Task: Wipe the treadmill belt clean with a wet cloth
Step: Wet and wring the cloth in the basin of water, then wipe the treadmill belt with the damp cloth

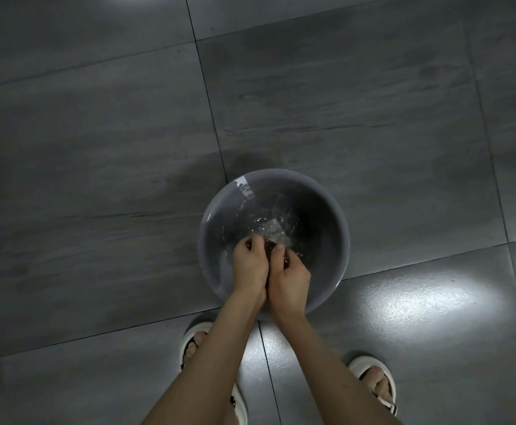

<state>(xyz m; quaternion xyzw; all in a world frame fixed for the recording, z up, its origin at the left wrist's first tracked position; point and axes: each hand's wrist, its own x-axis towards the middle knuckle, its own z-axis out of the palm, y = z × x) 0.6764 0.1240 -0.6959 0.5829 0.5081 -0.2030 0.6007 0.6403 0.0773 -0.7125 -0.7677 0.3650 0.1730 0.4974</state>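
both hands were down in a grey basin (338, 240) on the tiled floor (97, 148). left hand (249, 265) and right hand (290, 282) were pressed close together, fingers curled tight round a small dark cloth (269, 248) bunched btwn them, right at the water (269, 228). only a bit of the cloth showed, by the fingertips; the rest was hidden by the hands. the water was rippled and splashing just ahead of the knuckles, so prob. a rinse or a wring, couldn't tell which. a torn white label (244, 187) sat on the basin's far inner wall. the person stood w/ feet in pale sandals (358, 363) at the near side of the basin.

progress: judged early. the cloth was wet, so prep looked abt done. the treadmill and its belt weren't in view at all, so no sign of any wiping, and no telling how dirty the belt was. left to do, as far as seen: squeeze out the excess, carry the cloth over, wipe the belt.
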